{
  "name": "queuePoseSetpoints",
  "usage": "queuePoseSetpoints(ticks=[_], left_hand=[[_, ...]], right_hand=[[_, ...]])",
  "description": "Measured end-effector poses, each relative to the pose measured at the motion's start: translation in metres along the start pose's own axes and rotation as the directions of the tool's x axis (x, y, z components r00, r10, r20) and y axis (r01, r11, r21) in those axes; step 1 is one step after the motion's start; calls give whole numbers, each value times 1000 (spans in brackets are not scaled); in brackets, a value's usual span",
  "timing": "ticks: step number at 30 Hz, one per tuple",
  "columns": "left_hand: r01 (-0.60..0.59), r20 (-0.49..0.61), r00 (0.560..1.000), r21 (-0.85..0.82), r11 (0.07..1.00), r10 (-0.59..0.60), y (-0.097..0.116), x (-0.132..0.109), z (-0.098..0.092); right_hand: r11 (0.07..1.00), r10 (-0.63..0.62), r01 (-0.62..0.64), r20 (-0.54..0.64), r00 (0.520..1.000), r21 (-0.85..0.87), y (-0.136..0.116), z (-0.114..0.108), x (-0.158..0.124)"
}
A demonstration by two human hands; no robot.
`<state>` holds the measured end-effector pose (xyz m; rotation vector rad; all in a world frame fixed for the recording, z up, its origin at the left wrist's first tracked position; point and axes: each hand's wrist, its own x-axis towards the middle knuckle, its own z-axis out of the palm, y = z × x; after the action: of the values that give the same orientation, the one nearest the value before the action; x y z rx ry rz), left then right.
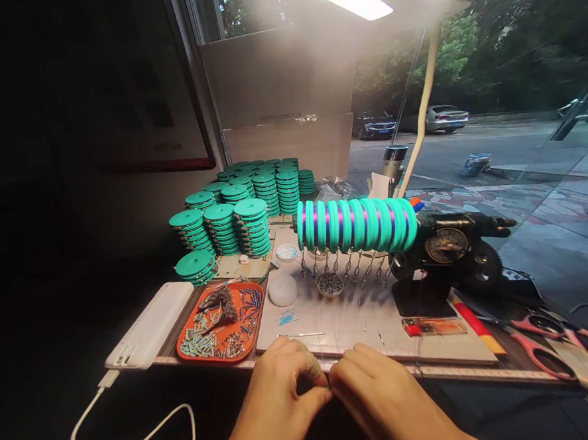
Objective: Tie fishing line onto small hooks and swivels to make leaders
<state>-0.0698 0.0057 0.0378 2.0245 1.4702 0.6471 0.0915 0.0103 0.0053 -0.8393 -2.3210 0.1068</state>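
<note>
A: What is sitting on the board (340,323)?
B: Teal spool stacks (238,213) and an orange tray (221,324), beside a street window (508,134).
A: Hands?
B: Left hand (279,390) and right hand (379,394) are pinching fine line (326,354) at its near edge.

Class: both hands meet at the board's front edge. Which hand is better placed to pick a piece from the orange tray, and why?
Left, probably. The left hand lies just below the orange tray, with nothing between; the right hand would have to cross over the left to reach it.
</note>
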Motion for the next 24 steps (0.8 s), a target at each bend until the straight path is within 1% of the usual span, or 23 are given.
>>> queuePoseSetpoints(ticks=[8,11,15,20,22,24], left_hand=[[-23,-13,1000,-17,1000,23,-1,-2,1],[-33,-28,999,-14,999,33,-1,-3,1],[-41,-57,998,-28,999,39,0,-3,2],[-35,-85,996,-51,998,31,2,-2,0],[-17,-96,995,-95,995,8,1,-2,-1],[31,-124,990,-224,974,-60,-3,-4,2]], right_hand=[[999,21,-19,-67,998,38,-2,1,-1],[999,29,-26,-65,998,45,-2,0,-1],[994,76,-72,-52,996,81,-4,0,-1],[987,103,-93,-75,992,130,-4,3,-1],[981,117,-105,-72,990,161,-4,3,-2],[960,168,-145,-81,982,240,-3,3,-4]])
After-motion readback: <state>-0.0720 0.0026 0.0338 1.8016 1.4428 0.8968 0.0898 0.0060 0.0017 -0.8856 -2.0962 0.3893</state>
